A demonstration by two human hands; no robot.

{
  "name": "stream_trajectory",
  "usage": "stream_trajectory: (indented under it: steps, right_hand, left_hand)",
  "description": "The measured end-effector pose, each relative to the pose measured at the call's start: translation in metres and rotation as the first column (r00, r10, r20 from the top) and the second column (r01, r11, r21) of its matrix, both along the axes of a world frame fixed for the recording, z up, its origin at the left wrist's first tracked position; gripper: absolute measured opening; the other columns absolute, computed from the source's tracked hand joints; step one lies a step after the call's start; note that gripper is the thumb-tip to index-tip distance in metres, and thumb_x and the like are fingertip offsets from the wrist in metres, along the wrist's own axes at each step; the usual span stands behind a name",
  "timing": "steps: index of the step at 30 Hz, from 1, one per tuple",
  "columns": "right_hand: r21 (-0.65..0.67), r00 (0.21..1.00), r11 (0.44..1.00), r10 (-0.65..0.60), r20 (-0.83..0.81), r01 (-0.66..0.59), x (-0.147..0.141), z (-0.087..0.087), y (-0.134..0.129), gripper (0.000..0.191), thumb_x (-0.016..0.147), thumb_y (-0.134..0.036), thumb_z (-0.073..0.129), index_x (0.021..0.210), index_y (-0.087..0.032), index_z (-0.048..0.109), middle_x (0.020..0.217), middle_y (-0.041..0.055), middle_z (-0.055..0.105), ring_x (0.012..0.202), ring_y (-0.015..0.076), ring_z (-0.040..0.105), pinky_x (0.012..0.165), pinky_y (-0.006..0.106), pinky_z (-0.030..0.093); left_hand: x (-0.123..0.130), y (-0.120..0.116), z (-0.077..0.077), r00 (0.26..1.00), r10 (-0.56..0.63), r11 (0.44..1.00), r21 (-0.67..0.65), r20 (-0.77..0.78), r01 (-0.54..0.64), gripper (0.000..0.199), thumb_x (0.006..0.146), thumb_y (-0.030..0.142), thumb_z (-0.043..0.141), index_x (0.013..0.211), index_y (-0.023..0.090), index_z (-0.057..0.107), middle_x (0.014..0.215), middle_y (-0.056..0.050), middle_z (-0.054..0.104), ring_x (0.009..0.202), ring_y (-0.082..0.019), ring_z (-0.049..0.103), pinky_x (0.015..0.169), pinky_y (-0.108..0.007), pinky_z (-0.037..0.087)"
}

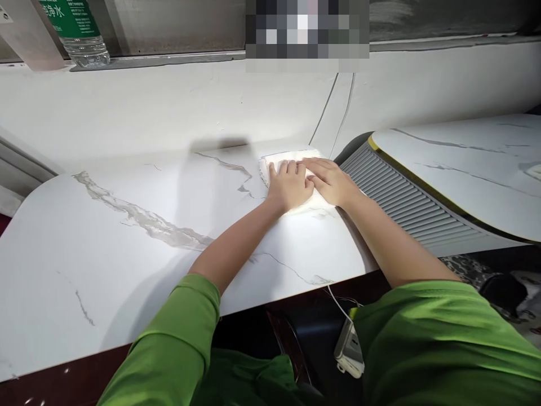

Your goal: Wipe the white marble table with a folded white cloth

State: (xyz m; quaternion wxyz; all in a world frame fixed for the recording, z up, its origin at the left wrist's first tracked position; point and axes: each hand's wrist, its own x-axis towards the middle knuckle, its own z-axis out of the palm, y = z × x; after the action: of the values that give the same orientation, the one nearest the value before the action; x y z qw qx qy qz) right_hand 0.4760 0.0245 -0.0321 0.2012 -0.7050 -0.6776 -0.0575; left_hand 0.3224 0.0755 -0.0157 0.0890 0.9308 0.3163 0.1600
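Near the marble-patterned tabletop's (105,270) far right corner, the left hand (292,187) and right hand (333,181) press flat on a white cloth (264,168), work seemingly underway, its remainder unclear.

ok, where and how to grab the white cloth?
Probably pinch the white cloth by its far-left corner, coming from the left: it lies flat on the table, that corner sticks out past the left hand, and the right hand covers part farther right.

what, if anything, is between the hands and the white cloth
Nothing visible: the left hand and right hand both rest on the white cloth, which lies on the marble-patterned table.
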Motion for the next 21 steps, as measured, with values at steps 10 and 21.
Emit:
stream_trajectory:
  steps: [10, 21]
  right_hand:
    - [-0.023, 0.999, 0.999, -0.032, -0.041, 0.031, 0.004, 0.004, 0.023, 0.049, 0.088, -0.027, 0.039, 0.132, -0.022, 0.061, 0.142, 0.0056, 0.060, 0.136, 0.0311, 0.049, 0.115, 0.055, 0.038]
    - [-0.048, 0.992, 0.992, -0.115, -0.055, 0.112, 0.012, 0.000, 0.054, 0.052, 0.091, -0.033, 0.040, 0.141, -0.026, 0.054, 0.152, 0.0033, 0.050, 0.144, 0.0320, 0.040, 0.116, 0.056, 0.038]
  left_hand:
    - [0.006, 0.022, 0.004, 1.000, 0.016, 1.000, -0.018, -0.016, -0.016, 0.045, 0.099, 0.023, 0.035, 0.141, 0.016, 0.049, 0.150, -0.010, 0.049, 0.143, -0.025, 0.038, 0.124, -0.050, 0.019]
    - [0.013, 0.050, 0.003, 1.000, 0.025, 0.999, -0.025, -0.014, -0.025, 0.043, 0.100, 0.023, 0.034, 0.139, 0.018, 0.050, 0.150, -0.011, 0.049, 0.144, -0.026, 0.036, 0.124, -0.052, 0.019]
